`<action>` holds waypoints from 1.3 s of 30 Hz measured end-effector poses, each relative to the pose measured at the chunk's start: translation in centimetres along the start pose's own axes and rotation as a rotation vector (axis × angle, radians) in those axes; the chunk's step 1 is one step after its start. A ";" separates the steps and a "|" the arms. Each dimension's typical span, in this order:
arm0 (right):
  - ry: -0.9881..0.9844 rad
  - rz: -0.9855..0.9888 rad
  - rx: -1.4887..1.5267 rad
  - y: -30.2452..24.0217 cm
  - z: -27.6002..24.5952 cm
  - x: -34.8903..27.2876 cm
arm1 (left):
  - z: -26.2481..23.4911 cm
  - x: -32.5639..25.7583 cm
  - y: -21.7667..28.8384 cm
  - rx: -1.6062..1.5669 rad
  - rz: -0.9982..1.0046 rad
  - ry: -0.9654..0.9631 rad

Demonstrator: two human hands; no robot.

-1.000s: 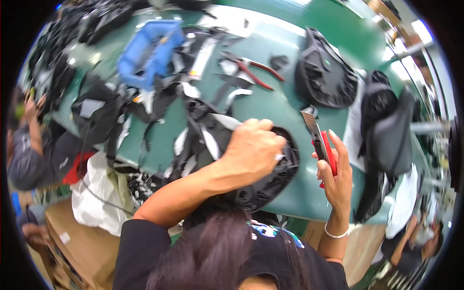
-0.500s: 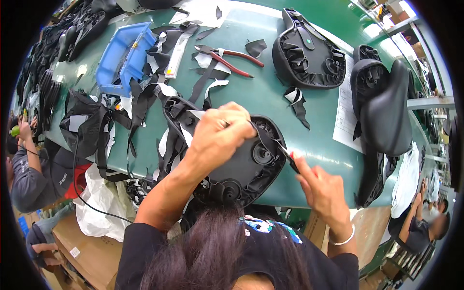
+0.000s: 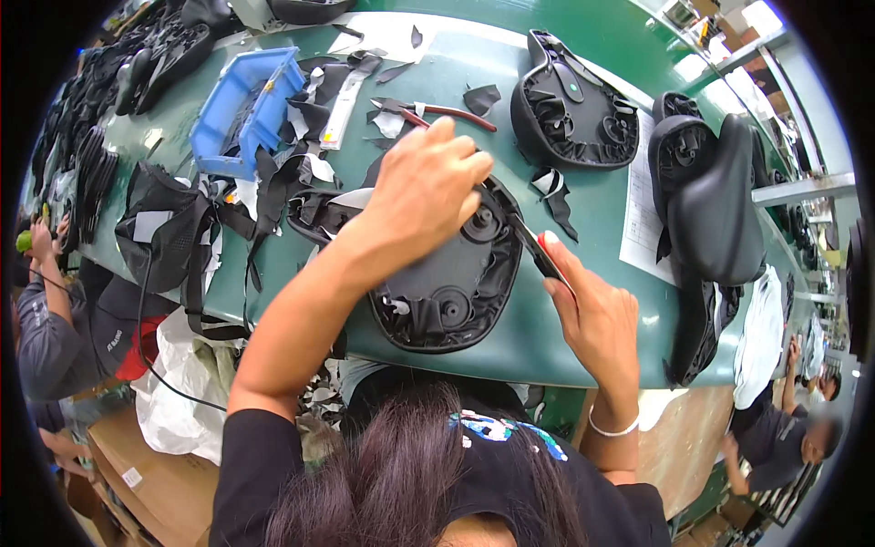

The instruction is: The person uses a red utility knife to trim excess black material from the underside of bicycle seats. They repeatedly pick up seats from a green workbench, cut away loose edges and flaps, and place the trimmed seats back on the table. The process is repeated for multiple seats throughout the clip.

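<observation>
Black seat lies upside down on the table, so its cloth folds show. Left hand is curled closed, maybe pulling cloth tight; right hand grips a knife, blade beside the seat's edge.

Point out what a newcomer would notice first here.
The red-and-black knife in the right hand jumps out first, at the edge of the upturned black saddle mid-picture. Next come the blue bin at upper left and the smooth black saddle at right.
</observation>
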State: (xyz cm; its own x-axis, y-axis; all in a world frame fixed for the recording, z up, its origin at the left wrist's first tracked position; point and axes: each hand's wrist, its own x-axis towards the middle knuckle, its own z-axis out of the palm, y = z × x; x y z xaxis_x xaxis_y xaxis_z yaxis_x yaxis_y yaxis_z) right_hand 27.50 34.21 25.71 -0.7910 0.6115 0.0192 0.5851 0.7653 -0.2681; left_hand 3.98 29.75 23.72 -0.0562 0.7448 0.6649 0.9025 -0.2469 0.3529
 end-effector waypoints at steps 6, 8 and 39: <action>0.006 0.063 -0.025 -3.6 1.7 -1.9 | 0.9 -0.3 -3.4 -0.416 -0.714 0.345; 0.000 0.034 -0.027 -4.1 1.5 -2.3 | 0.6 -0.4 -5.1 -0.698 -0.921 0.284; -0.280 -0.247 -0.063 2.2 -4.5 3.0 | 1.2 0.7 -1.4 -1.250 -0.443 -0.637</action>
State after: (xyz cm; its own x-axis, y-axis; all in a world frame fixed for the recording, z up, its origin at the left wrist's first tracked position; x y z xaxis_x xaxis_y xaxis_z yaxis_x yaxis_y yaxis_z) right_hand 27.20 38.66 29.50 -0.9227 0.3351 -0.1907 0.3736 0.8991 -0.2280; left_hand 3.16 31.38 22.84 0.2689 0.9603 0.0739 -0.1043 -0.0472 0.9934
